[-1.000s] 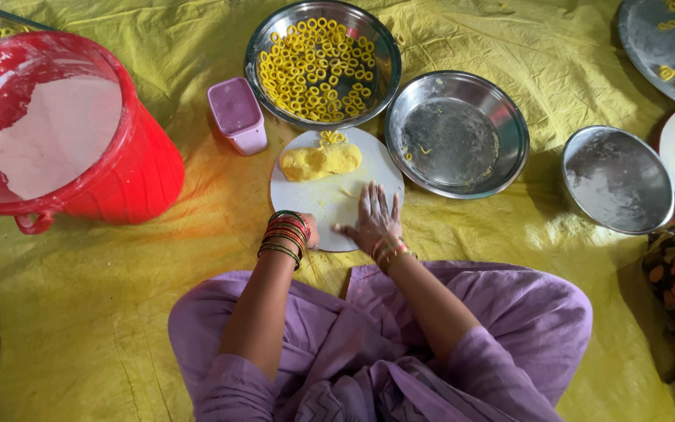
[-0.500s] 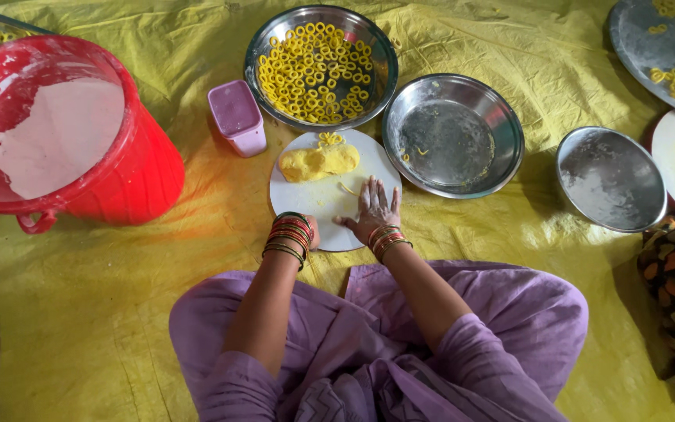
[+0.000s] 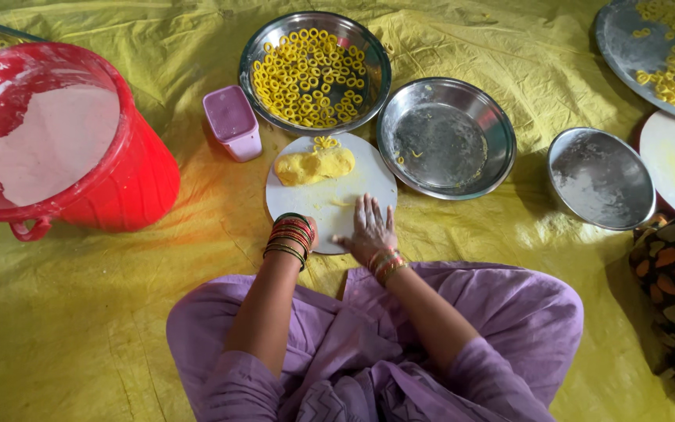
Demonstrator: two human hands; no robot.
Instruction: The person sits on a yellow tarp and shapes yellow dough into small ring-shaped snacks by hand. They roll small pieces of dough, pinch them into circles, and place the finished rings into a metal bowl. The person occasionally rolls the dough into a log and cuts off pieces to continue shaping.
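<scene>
- The right hand (image 3: 370, 229) lies flat, fingers spread, palm down on the near part of the round white board (image 3: 369, 176); a thin sliver of yellow dough (image 3: 341, 203) shows just beyond its fingertips, seemingly being rolled.
- The left hand (image 3: 308, 232) is mostly hidden behind its bangled wrist at the board's near edge; I cannot tell whether it is open or closed on anything.
- Beyond the hands, at the board's far side, sits the yellow dough lump (image 3: 314, 166), still sizeable, with a few small rings beside it.
- Past that, the steel bowl of yellow rings (image 3: 314, 74) is well filled; I judge much is shaped, with the lump still left.
- Right of the hands an empty steel bowl (image 3: 445, 139) touches the board; left, a pink box (image 3: 232, 121) and red bucket (image 3: 64, 141).
- Free room is tight ahead, with open yellow sheet (image 3: 119, 297) at the sides.
</scene>
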